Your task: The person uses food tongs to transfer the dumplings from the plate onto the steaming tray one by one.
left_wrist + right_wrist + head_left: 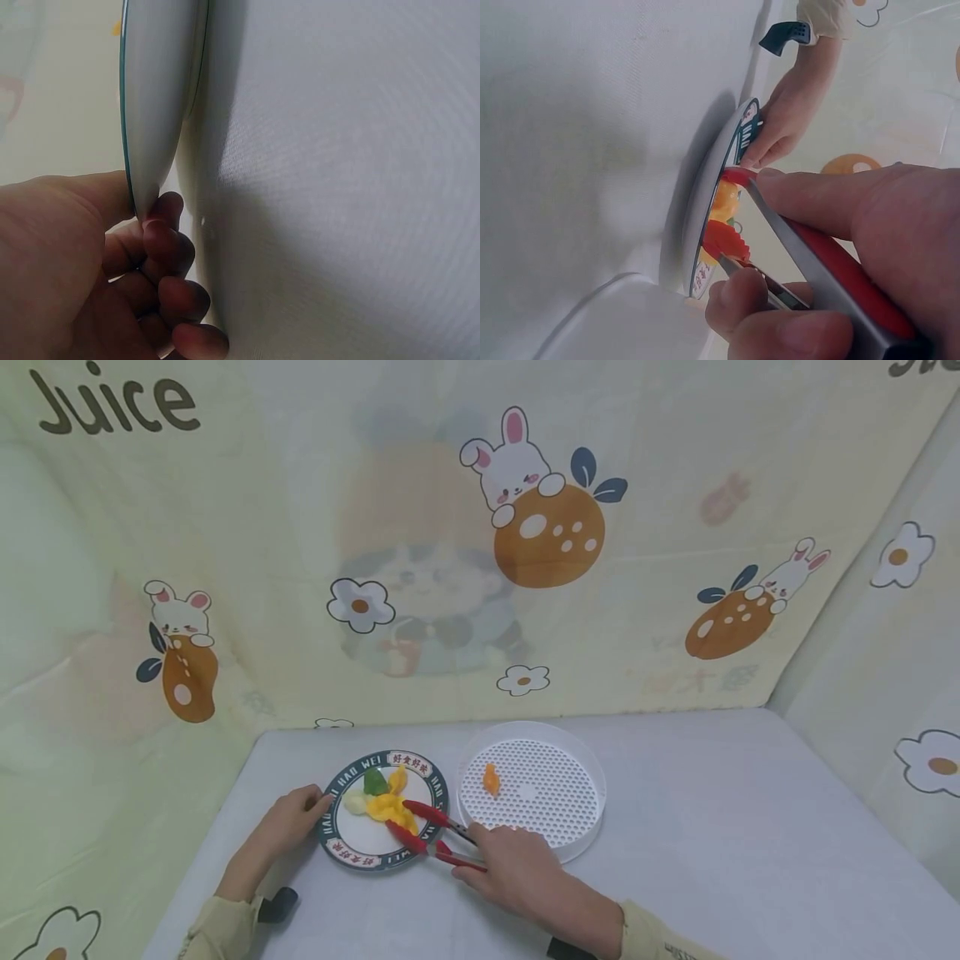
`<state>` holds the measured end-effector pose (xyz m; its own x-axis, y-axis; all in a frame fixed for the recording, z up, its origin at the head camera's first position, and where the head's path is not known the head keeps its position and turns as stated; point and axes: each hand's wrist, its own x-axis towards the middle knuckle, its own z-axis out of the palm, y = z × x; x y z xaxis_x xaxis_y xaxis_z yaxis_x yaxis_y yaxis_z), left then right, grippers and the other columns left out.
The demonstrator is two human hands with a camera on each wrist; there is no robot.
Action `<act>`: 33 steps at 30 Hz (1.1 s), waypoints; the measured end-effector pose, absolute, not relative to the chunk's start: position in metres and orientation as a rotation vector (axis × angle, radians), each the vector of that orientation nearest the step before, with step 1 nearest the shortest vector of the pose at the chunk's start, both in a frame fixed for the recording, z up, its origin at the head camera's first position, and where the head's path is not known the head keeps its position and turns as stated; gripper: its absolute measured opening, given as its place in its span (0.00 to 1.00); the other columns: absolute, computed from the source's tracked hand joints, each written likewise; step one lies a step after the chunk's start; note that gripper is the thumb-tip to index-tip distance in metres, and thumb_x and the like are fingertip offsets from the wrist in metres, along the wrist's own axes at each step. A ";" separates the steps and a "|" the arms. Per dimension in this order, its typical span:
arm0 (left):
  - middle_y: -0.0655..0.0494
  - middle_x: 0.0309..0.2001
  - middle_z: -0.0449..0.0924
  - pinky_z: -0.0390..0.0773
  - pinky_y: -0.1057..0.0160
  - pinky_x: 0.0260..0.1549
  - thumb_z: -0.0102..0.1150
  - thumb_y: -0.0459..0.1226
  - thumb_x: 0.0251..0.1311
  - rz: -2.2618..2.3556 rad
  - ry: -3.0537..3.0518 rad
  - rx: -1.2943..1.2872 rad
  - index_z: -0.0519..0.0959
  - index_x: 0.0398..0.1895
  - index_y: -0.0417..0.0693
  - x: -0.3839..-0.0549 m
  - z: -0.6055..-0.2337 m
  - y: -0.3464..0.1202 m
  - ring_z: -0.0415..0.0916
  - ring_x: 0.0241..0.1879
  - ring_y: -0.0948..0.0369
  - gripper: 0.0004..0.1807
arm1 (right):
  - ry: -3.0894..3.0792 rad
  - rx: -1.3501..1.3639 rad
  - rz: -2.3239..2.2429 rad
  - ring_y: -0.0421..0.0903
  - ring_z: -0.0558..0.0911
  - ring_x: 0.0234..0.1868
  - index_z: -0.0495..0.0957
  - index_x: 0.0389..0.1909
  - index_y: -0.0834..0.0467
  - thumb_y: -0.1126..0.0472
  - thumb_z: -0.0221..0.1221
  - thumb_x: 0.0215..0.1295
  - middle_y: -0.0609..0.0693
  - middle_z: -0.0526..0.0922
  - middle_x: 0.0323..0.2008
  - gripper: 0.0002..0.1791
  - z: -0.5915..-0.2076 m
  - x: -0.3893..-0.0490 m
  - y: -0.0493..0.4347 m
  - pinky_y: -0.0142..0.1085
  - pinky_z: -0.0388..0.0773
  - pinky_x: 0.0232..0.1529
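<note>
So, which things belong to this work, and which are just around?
Work, probably:
- red-and-silver metal tongs
- round white teal-rimmed plate
- yellow, green and pale pieces
- orange piece
- round white perforated tray

Just around:
- cream rabbit-print sheet
- white tabletop

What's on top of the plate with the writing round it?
On the plate are yellow pieces, a green piece and a pale piece. The tongs' red tips cover bits of the plate and yellow pieces, so what's right beneath can't be seen.

Red-and-silver tongs [410, 840], ajar, at yellow pieces [384, 808] on a teal-rimmed plate [362, 837].
</note>
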<state>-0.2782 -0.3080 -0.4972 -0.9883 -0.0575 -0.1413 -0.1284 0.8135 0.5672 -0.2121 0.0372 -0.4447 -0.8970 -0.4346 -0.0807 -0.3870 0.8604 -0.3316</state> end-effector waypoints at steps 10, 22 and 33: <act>0.53 0.27 0.71 0.68 0.62 0.27 0.49 0.44 0.75 0.883 2.874 -0.172 0.73 0.34 0.44 -0.280 -0.498 -0.307 0.68 0.30 0.58 0.14 | 2.870 -0.600 -0.531 0.40 0.70 0.20 0.79 0.52 0.51 0.39 0.66 0.60 0.41 0.72 0.20 0.26 -0.439 -0.210 0.045 0.32 0.65 0.21; 0.53 0.27 0.72 0.69 0.62 0.28 0.49 0.44 0.75 0.884 2.874 -0.155 0.73 0.34 0.43 -0.279 -0.496 -0.306 0.68 0.30 0.59 0.14 | 2.891 -0.582 -0.547 0.40 0.70 0.20 0.79 0.59 0.51 0.37 0.66 0.60 0.41 0.73 0.22 0.31 -0.429 -0.211 0.057 0.32 0.64 0.20; 0.53 0.27 0.72 0.69 0.61 0.29 0.49 0.44 0.75 0.887 2.880 -0.157 0.73 0.34 0.43 -0.275 -0.495 -0.304 0.68 0.30 0.58 0.15 | 2.918 -0.549 -0.592 0.39 0.73 0.28 0.78 0.59 0.50 0.37 0.67 0.59 0.42 0.82 0.33 0.32 -0.423 -0.209 0.073 0.34 0.68 0.26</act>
